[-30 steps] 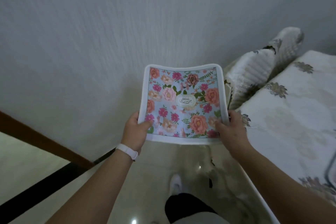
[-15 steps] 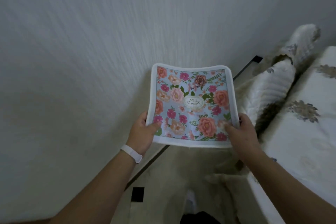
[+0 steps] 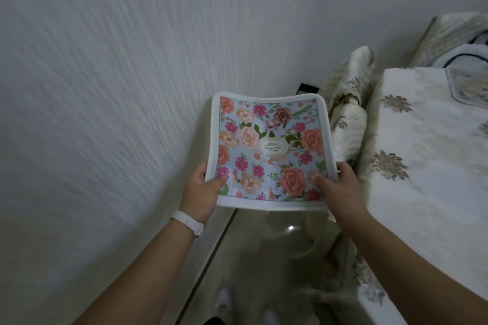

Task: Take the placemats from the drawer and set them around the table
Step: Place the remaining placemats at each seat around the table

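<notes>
Left grip [image 3: 202, 192] and right grip [image 3: 340, 190] each pinch a near corner of the placemat [image 3: 269, 150], thumbs on top. It is held in the air, sagging in the middle, just left of the cloth-covered worktop [image 3: 422, 166]. Risks: the unsupported far edge could snag the chair [image 3: 348, 124] cover or land crooked — the wall [image 3: 105, 87] crowds the left side.

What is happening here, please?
A person holds a floral placemat in the air by its near corners, left hand on one, right hand on the other, thumbs on top. It hangs over the floor, between the wall and the cloth-covered table on the right. It is not yet laid on the table.
</notes>
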